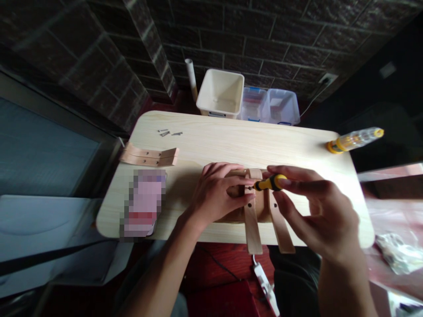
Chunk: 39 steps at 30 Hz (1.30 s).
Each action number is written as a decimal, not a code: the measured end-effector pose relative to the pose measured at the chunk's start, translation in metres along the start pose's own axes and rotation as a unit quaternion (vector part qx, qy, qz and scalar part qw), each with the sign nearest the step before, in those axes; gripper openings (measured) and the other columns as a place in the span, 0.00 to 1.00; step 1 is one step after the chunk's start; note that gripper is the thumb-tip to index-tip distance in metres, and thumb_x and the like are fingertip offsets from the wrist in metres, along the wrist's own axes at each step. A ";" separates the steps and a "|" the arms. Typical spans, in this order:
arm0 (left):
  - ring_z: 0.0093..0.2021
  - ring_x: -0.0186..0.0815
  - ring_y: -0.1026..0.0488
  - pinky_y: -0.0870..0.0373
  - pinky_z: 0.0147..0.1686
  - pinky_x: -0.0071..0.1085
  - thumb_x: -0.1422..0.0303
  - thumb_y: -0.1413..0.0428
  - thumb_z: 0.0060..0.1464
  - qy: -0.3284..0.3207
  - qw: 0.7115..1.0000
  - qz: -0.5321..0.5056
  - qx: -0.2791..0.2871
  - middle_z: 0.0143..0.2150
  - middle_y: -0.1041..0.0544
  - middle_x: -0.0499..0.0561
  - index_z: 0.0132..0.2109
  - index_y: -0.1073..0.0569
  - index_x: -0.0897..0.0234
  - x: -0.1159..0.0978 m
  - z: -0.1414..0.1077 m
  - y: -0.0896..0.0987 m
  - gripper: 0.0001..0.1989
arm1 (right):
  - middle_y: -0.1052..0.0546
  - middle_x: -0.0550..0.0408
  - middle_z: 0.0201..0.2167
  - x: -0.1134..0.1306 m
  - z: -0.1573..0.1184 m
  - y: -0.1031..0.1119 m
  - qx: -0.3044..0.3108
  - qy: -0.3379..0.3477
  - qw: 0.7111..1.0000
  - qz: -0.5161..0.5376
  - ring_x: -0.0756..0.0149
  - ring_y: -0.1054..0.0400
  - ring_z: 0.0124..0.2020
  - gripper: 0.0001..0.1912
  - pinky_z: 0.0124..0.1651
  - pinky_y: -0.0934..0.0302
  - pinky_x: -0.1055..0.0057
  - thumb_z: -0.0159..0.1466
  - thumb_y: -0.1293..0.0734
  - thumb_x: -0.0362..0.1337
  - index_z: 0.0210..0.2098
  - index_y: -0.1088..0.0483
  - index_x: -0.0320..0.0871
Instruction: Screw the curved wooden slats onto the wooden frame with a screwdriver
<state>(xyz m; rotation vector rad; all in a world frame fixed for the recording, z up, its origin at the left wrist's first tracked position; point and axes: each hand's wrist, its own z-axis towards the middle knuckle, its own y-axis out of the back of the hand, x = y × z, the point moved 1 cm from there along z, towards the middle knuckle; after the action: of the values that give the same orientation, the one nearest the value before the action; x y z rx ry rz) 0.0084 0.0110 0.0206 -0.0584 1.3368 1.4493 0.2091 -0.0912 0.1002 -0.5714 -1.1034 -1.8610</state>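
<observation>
My right hand (317, 207) grips a small screwdriver (270, 182) with a yellow and black handle, tilted, its tip at a hole or screw in a curved wooden strip (253, 229). Over a brown wooden piece (262, 204) lies my left hand (220, 189); its thumb and forefinger close on the same strip, either side of the screwdriver's tip. A second curved strip (280, 226) runs alongside, partly behind my right hand. Both strips have dark holes or screw heads and reach past the table's front edge. My left hand hides much of the brown piece.
On the table (211, 136) lie two more curved wooden strips (150, 156), several small metal screws (169, 132) and a blurred phone (143, 204). A clear and yellow screwdriver case (355, 141) stands at the right. Beyond the back edge are a cream bin (220, 92) and clear boxes (282, 105).
</observation>
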 end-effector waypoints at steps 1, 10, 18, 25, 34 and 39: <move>0.61 0.45 0.23 0.34 0.63 0.47 0.55 0.27 0.58 0.000 1.000 0.000 0.001 0.60 0.16 0.46 0.49 0.14 0.45 0.000 0.000 0.000 0.13 | 0.19 0.51 0.60 0.000 0.000 0.000 0.000 0.003 1.000 0.000 0.58 0.20 0.61 0.31 0.61 0.21 0.61 0.65 0.28 0.17 0.61 0.26 0.50; 0.61 0.45 0.23 0.34 0.63 0.47 0.55 0.28 0.59 -0.001 1.000 0.003 0.001 0.60 0.16 0.46 0.49 0.14 0.46 0.000 0.000 0.000 0.12 | 0.19 0.53 0.56 0.000 0.000 -0.001 -0.009 -0.004 1.000 -0.018 0.59 0.19 0.59 0.30 0.59 0.20 0.62 0.64 0.26 0.19 0.60 0.25 0.51; 0.61 0.46 0.23 0.33 0.63 0.48 0.54 0.29 0.59 0.008 1.000 0.006 0.008 0.59 0.16 0.47 0.49 0.13 0.46 -0.002 0.001 0.001 0.12 | 0.18 0.51 0.56 0.001 0.001 0.000 0.008 -0.008 1.000 -0.009 0.57 0.18 0.56 0.30 0.57 0.19 0.59 0.64 0.27 0.19 0.60 0.26 0.52; 0.61 0.45 0.23 0.34 0.63 0.48 0.55 0.28 0.59 0.007 1.000 0.003 0.010 0.60 0.16 0.46 0.49 0.14 0.46 -0.001 0.001 0.001 0.12 | 0.18 0.53 0.54 -0.002 0.001 0.000 -0.001 -0.002 1.000 -0.023 0.59 0.18 0.56 0.29 0.56 0.21 0.61 0.64 0.25 0.20 0.59 0.24 0.53; 0.61 0.45 0.23 0.34 0.64 0.48 0.54 0.29 0.59 0.011 1.000 0.000 0.010 0.60 0.16 0.46 0.49 0.14 0.46 -0.002 0.001 0.002 0.12 | 0.18 0.51 0.57 0.002 0.001 0.002 0.011 0.008 1.000 -0.015 0.56 0.19 0.59 0.29 0.57 0.20 0.56 0.65 0.27 0.19 0.60 0.25 0.52; 0.61 0.45 0.23 0.34 0.64 0.48 0.55 0.28 0.59 0.006 1.000 0.000 0.006 0.59 0.16 0.46 0.50 0.14 0.45 -0.002 0.000 0.001 0.12 | 0.18 0.52 0.54 -0.002 0.000 0.001 -0.005 0.005 1.000 -0.019 0.57 0.18 0.55 0.28 0.54 0.20 0.59 0.64 0.26 0.20 0.58 0.24 0.52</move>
<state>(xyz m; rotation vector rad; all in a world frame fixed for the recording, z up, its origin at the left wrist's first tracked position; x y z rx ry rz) 0.0085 0.0106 0.0225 -0.0598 1.3554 1.4420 0.2110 -0.0906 0.0993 -0.5482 -1.1060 -1.9019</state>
